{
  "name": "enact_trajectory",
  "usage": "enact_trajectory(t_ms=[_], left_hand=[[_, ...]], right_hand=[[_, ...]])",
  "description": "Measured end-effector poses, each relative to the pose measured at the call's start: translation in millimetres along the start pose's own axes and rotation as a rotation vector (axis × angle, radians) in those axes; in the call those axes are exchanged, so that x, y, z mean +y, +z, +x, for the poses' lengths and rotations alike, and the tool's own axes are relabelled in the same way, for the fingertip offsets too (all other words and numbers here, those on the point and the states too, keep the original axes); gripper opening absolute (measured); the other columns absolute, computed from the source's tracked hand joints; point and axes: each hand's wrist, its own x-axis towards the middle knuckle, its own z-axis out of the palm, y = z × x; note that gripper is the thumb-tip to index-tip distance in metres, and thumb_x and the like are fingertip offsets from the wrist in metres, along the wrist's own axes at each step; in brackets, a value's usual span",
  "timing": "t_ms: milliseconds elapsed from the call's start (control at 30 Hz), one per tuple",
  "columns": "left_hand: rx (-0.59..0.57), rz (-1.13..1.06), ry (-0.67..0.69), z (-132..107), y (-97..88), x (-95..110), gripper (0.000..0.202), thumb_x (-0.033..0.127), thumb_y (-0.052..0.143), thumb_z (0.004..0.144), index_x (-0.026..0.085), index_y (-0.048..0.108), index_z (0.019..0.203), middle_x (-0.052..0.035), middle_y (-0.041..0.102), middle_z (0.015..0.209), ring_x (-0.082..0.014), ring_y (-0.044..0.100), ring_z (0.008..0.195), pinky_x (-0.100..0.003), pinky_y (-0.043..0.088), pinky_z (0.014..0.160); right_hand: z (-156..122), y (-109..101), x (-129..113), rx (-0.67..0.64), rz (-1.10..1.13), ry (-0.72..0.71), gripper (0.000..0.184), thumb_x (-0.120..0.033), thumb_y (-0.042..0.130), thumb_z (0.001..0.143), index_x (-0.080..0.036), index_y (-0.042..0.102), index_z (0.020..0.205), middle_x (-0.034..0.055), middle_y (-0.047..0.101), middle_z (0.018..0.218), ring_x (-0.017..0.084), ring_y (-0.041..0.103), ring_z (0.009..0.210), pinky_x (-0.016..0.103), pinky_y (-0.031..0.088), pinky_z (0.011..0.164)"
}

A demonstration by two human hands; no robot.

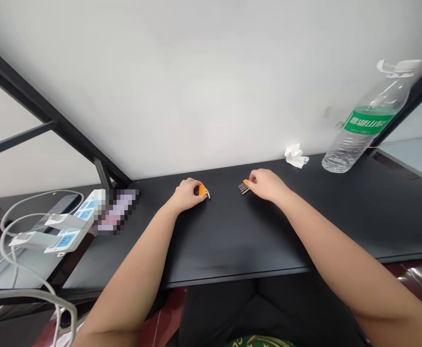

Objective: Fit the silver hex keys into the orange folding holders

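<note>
Left hand [188,194]: fingers closed around an orange holder [202,190], centre of frame, on the black desk [232,241].
Right hand [266,184]: an orange-topped key set [244,187] is pinched, just right of centre.
Handling: judged light, stiff, small; best gripped at the orange plastic.
Upper right: water bottle [366,123], crumpled tissue [295,156].

orange piece with pale tips [203,191]: small, low on the black counter, partly hidden under curled fingers | orange-backed row of dark metal pins [243,187]: comb-like, pins pointing left, resting on the counter
</note>
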Motion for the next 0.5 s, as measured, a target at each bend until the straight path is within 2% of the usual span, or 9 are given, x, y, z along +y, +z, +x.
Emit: enact_trajectory(t_ms=[67, 133, 200, 300, 400, 500], left_hand=[[0.009, -0.080, 0.011, -1, 1.8, 2, 0.036, 0.040, 0.081, 0.071, 0.021, 0.074, 0.101, -0.0097, 0.075, 0.105, -0.0270, 0.070, 0.093, -0.038, 0.057, 0.078], [-0.006, -0.183, 0.010, -3, 2.8, 6, 0.038, 0.038, 0.079, 0.074, 0.021, 0.072, 0.107, -0.0067, 0.077, 0.102, -0.0237, 0.071, 0.088, -0.035, 0.058, 0.078], [-0.026, -0.264, 0.030, -5, 3.4, 13, 0.038, 0.037, 0.076, 0.077, 0.022, 0.071, 0.112, -0.0040, 0.077, 0.101, -0.0215, 0.072, 0.086, -0.034, 0.058, 0.080], [0.001, -0.279, 0.105, -8, 3.2, 26, 0.038, 0.039, 0.076, 0.080, 0.022, 0.070, 0.113, -0.0033, 0.077, 0.101, -0.0206, 0.071, 0.086, -0.034, 0.058, 0.081], [0.065, -0.246, 0.177, -11, 2.0, 38, 0.043, 0.041, 0.075, 0.080, 0.021, 0.069, 0.118, -0.0050, 0.076, 0.105, -0.0211, 0.071, 0.088, -0.035, 0.058, 0.084], [0.102, -0.214, 0.246, -14, 1.2, 48, 0.044, 0.040, 0.074, 0.082, 0.020, 0.069, 0.120, -0.0059, 0.075, 0.103, -0.0213, 0.070, 0.087, -0.035, 0.057, 0.084]], right_hand=[[-2, 6, -6, -0.097, 0.098, -0.066, 0.013, -0.031, 0.067, 0.091, -0.022, 0.071, 0.084, 0.0077, 0.073, 0.093, 0.020, 0.065, 0.077, 0.030, 0.044, 0.066], [-2, 14, -10, -0.169, 0.126, -0.105, 0.007, -0.024, 0.067, 0.088, -0.022, 0.070, 0.083, 0.0054, 0.074, 0.089, 0.020, 0.064, 0.076, 0.030, 0.045, 0.068], [-1, 22, -13, -0.166, 0.121, -0.108, 0.004, -0.020, 0.067, 0.085, -0.021, 0.070, 0.085, 0.0055, 0.074, 0.092, 0.020, 0.065, 0.080, 0.030, 0.046, 0.071], [0, 29, -15, -0.097, 0.150, -0.147, 0.011, -0.018, 0.067, 0.085, -0.020, 0.070, 0.094, 0.0062, 0.074, 0.098, 0.021, 0.065, 0.094, 0.031, 0.048, 0.081], [-2, 32, -18, -0.096, 0.291, -0.225, 0.018, -0.028, 0.070, 0.090, -0.021, 0.071, 0.106, 0.0061, 0.074, 0.105, 0.020, 0.066, 0.097, 0.033, 0.050, 0.086], [-6, 39, -24, -0.274, 0.558, -0.200, 0.036, -0.048, 0.072, 0.092, -0.022, 0.070, 0.116, 0.0051, 0.074, 0.106, 0.014, 0.067, 0.077, 0.029, 0.052, 0.071]])
